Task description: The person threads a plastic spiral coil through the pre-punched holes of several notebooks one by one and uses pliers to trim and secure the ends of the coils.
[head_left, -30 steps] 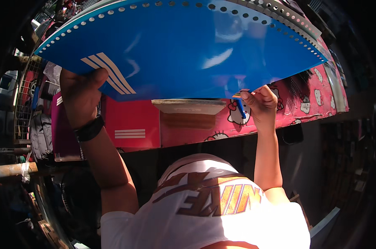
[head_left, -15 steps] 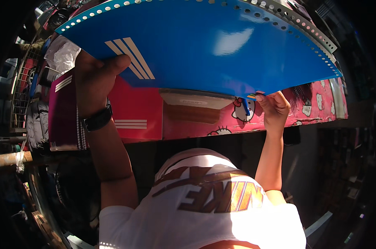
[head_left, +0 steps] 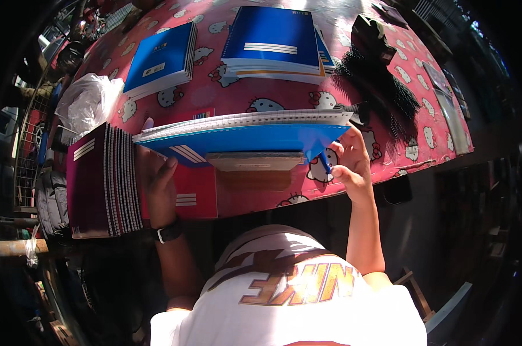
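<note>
A blue notebook [head_left: 255, 137] with loose-edged, hole-punched white pages stands tilted between my hands, low over the table. My left hand [head_left: 160, 181] grips its left end, thumb on the cover. At its right end my right hand [head_left: 353, 164] supports the corner with curled fingers, the thumb a little apart from the cover. Just below the cover is a block [head_left: 255, 161] with a greyish top and brown front. A blue pen-like stick [head_left: 325, 163] shows by my right thumb. Partly hidden under the notebook lies a red notebook [head_left: 194, 193].
Purple spiral notebooks [head_left: 91, 184] are piled at the left. Farther back sit a light-blue notebook stack [head_left: 160, 60] and a dark-blue one [head_left: 269, 37]. Black binding combs [head_left: 382, 86] lie at the right, a clear plastic bag [head_left: 91, 101] at the left, on a pink patterned tablecloth [head_left: 422, 135].
The blue notebook has come down and toward me, from a raised, spread position to a low tilt. Both hands moved with it, and the stacks behind are now visible.
</note>
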Tool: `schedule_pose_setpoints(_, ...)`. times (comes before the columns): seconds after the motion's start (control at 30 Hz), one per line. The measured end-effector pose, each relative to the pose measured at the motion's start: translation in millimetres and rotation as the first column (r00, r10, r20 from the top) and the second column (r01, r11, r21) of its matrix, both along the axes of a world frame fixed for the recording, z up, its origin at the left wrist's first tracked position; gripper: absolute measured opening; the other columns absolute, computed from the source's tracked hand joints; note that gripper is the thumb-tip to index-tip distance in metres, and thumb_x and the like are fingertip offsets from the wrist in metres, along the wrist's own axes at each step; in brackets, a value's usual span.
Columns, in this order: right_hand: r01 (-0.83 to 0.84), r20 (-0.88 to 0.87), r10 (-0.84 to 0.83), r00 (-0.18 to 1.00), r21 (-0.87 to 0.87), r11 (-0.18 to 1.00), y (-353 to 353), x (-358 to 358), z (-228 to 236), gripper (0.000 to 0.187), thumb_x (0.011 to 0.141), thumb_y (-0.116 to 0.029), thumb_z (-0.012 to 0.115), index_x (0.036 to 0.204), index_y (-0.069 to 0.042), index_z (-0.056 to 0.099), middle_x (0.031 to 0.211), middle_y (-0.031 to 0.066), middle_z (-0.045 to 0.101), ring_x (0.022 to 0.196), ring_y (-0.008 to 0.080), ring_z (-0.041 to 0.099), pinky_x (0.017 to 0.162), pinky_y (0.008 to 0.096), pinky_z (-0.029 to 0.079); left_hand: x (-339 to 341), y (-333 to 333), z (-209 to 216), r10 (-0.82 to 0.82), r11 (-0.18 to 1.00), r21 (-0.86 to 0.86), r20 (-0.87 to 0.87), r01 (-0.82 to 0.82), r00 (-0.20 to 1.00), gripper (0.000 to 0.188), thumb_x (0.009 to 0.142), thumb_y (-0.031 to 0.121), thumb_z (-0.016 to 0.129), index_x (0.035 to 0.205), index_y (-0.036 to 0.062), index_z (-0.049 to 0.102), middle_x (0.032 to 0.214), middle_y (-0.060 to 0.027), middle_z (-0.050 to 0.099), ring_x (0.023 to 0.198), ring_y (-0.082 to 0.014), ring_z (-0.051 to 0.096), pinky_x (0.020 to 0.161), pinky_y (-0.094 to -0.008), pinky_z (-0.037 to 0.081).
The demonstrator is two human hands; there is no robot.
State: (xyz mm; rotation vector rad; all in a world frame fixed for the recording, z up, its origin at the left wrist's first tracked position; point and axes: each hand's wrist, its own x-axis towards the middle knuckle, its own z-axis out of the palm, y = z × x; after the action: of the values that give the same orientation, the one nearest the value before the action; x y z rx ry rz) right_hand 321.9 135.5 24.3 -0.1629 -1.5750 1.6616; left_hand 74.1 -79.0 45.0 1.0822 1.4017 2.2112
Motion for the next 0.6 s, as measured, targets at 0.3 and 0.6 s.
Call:
schedule_pose_setpoints(0.3, 0.194, -0.214, -0.209, 0.954, -0.088, 0.977, -22, -30, 48, 0.019, 0.085, -0.005, 0.059, 0.103, -0.002, 0.052, 0.092, 0.0034, 0.054, 0.080, 0.0069, 0.049, 0.072, 0.0209, 0.041, 11, 46, 18, 0.227, 0.970, 0.062, 0.105, -0.234, 0.968, 0.040, 0.089, 0.025, 0.051, 0.120, -0.0008, 0.046, 0.102, -0.0102, 0.055, 0.098, -0.0179, 0.052, 0.091, -0.0315, 0.037)
schedule_pose_setpoints(0.6, -0.040, 0.252, 0.035, 0.967, 0.015, 0.999, -27, -11, -31, 0.045, 0.078, -0.002, 0.071, 0.117, -0.004, 0.050, 0.105, 0.0084, 0.056, 0.093, 0.0156, 0.055, 0.082, 0.0296, 0.045, -17, 82, 21, 0.068, 0.982, 0.163, 0.143, -0.092, 0.987, 0.035, 0.091, 0.022, 0.046, 0.112, -0.0042, 0.053, 0.094, -0.0124, 0.062, 0.090, -0.0189, 0.057, 0.086, -0.0311, 0.041)
